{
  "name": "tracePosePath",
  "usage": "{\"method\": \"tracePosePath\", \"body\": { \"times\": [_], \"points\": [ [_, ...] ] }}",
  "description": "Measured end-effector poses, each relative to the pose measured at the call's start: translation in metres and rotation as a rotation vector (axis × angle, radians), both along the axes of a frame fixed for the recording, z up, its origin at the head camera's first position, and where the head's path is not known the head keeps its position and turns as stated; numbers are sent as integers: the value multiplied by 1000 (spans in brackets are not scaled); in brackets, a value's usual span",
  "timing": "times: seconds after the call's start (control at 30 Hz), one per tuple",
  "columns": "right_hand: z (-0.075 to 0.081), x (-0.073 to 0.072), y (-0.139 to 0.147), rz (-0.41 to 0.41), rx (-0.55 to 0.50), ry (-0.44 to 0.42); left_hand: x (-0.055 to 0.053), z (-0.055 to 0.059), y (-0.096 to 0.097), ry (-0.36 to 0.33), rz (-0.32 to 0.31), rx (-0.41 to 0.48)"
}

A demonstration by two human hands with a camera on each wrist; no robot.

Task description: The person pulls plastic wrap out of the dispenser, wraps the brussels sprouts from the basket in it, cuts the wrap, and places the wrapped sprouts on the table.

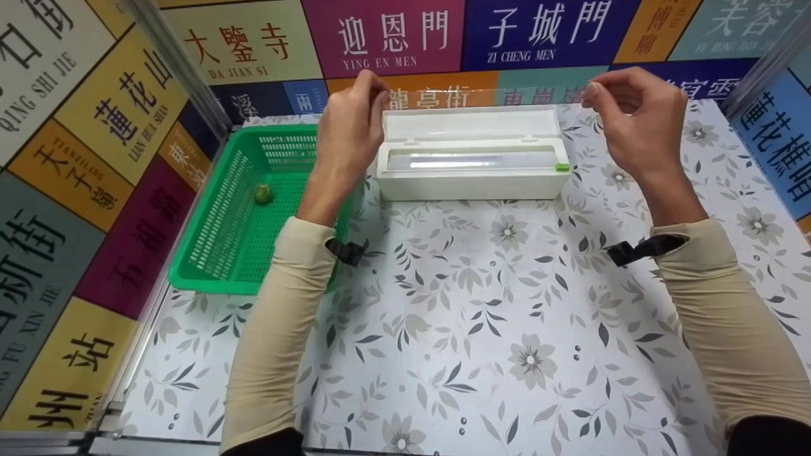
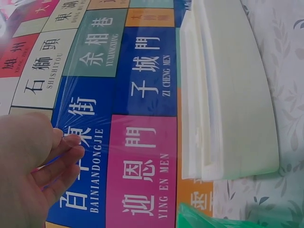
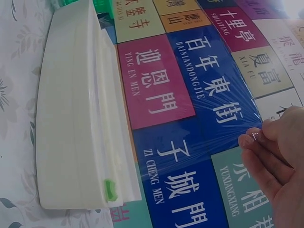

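A clear sheet of cling film (image 3: 216,126) is stretched between my two raised hands, with creases running toward the pinched corners. My left hand (image 1: 351,130) pinches one corner between thumb and fingers, above the left end of a white cling film box (image 1: 472,188). At the other corner my right hand (image 1: 646,123) pinches the film, up beyond the box's right end. The box's lid (image 1: 472,125) is tipped back, and a film roll (image 1: 456,160) lies inside. A small green slider (image 1: 562,167) sits at its right front edge.
To the left stands a green plastic basket (image 1: 215,285) with a small round green item (image 1: 263,194) inside; my left forearm passes over its right side. The flowered tabletop (image 1: 456,304) spreads in front. Sign-patterned walls (image 1: 386,35) close off the back and sides.
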State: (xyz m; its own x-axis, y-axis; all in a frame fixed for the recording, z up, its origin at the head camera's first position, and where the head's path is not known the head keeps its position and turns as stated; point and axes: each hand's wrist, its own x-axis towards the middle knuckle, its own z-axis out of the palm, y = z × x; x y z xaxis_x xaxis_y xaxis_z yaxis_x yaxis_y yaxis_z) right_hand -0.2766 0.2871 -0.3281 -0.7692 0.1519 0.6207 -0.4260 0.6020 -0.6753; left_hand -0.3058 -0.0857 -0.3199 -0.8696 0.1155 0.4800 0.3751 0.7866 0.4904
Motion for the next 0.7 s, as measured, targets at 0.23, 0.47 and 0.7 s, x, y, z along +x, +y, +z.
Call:
{"method": "tracePosePath", "body": {
  "times": [0.23,0.47,0.7],
  "points": [
    [2,-1,2,-18,19,-5,1,3,-2,37,-11,18],
    [10,5,-1,-28,5,-7,2,5,0,64,-12,20],
    [19,11,-5,-1,-36,34,4,6,-1,105,-30,35]
  ]
}}
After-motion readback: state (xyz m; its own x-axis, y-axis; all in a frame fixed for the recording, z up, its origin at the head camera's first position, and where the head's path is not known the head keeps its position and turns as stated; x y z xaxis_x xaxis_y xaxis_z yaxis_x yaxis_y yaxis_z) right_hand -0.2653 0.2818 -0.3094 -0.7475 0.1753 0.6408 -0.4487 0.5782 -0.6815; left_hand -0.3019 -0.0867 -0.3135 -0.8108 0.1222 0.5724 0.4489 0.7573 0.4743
